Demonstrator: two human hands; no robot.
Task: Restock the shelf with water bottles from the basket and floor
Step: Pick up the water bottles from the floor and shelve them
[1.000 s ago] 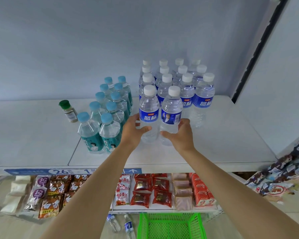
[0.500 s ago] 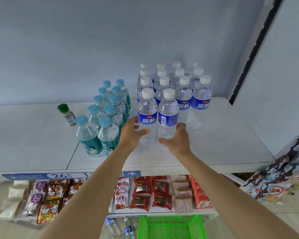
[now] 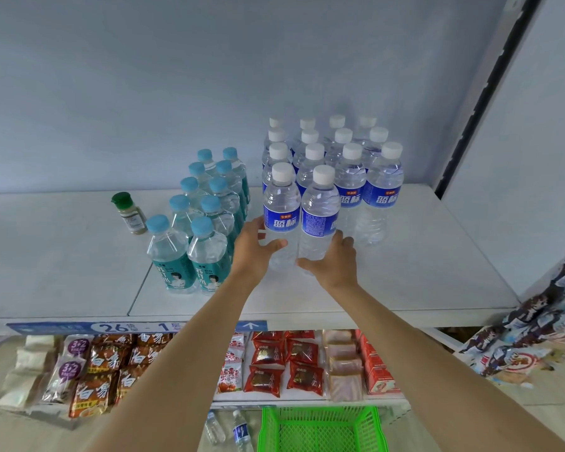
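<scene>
Two clear water bottles with white caps and blue labels stand upright side by side on the white shelf (image 3: 388, 282), in front of several more of the same kind (image 3: 351, 177). My left hand (image 3: 253, 252) is wrapped around the lower part of the left front bottle (image 3: 281, 210). My right hand (image 3: 335, 261) grips the base of the right front bottle (image 3: 320, 213). The green basket (image 3: 322, 429) sits on the floor below. Two more water bottles (image 3: 229, 430) lie on the floor left of it.
Several blue-capped bottles with teal labels (image 3: 206, 220) stand left of my hands. A small green-capped jar (image 3: 129, 213) is further left. Snack packets (image 3: 284, 363) fill the lower shelf. More packets (image 3: 535, 331) hang at the right.
Both hands have pushed the two front bottles a little further back toward the rows behind. The right bottle has turned, so its label faces differently.
</scene>
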